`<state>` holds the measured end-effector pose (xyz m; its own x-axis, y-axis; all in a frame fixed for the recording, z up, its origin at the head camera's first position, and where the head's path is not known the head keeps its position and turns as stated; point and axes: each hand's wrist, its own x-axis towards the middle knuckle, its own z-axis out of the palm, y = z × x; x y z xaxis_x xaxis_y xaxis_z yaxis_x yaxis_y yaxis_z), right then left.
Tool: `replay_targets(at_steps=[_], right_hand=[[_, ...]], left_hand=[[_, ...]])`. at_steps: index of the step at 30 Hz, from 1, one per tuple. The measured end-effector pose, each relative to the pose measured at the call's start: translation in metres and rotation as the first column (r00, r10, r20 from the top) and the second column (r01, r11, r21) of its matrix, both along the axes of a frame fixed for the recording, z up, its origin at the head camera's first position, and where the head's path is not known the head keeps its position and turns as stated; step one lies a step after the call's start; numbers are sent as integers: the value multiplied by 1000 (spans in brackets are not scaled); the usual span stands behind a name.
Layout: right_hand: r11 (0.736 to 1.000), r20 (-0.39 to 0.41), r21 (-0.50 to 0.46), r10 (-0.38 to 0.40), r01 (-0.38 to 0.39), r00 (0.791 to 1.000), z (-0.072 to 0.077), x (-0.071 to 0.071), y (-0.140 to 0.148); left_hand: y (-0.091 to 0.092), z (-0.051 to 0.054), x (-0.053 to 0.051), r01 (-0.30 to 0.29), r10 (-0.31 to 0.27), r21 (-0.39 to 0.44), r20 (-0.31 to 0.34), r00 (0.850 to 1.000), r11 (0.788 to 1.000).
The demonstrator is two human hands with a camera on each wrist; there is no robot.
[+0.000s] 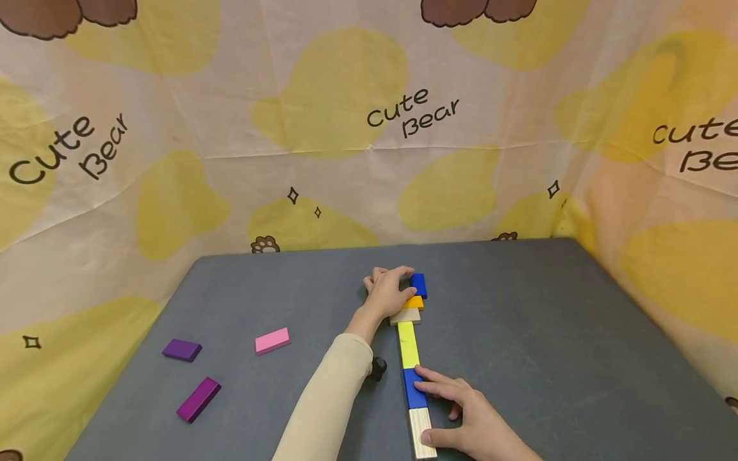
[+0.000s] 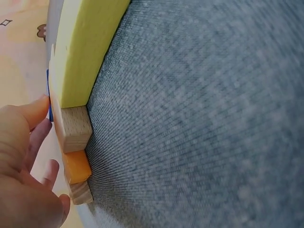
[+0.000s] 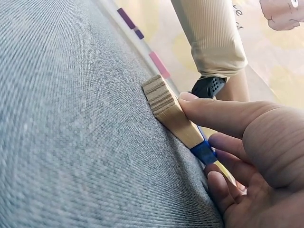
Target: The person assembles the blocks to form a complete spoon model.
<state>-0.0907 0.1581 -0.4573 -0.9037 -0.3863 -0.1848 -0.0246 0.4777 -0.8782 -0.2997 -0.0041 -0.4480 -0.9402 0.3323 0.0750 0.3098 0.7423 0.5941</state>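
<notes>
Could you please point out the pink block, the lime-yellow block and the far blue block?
Pink block (image 1: 272,339): head view, middle of its upper face.
Lime-yellow block (image 1: 409,346): head view, middle of its upper face.
Far blue block (image 1: 419,285): head view, on its broadest visible face.

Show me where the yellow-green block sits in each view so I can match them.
Head: lower half, right of centre, between a pale wooden block and a blue block; the yellow-green block shows whole.
Left wrist: upper left, cut by the top edge.
Right wrist: lower right, a sliver beyond that blue block.
Shared landmark: gray tabletop.
</notes>
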Motion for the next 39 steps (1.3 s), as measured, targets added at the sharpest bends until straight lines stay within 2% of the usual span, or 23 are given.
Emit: replay_targets(at_steps=[6,14,24,30,34,39], right_hand=[[1000,-8,1,8,-8,1000,0,0,2],[1000,4,-11,18,-18,1000,0,0,2],[999,18,-40,12,-12,1000,2,-2,0],[999,25,-46,15,-14,1000,1,-1,-1],[1000,28,-17,14,-13,1000,1,-1,-2],[1000,-1,3,3,-3,1000,2,-1,-1]], left_hand=[[2,1,-1,0,0,4,-15,1000,1000],[4,1,-1,2,-2,-50,6,1000,999],[3,1,-5,8,-8,-52,7,1000,999],[-1,1,-3,-1,2,-40,11,1000,999],[-5,3,-2,-6,6,-4,6,1000,1000],[-19,13,2,1,2,109,-28,1000,994]])
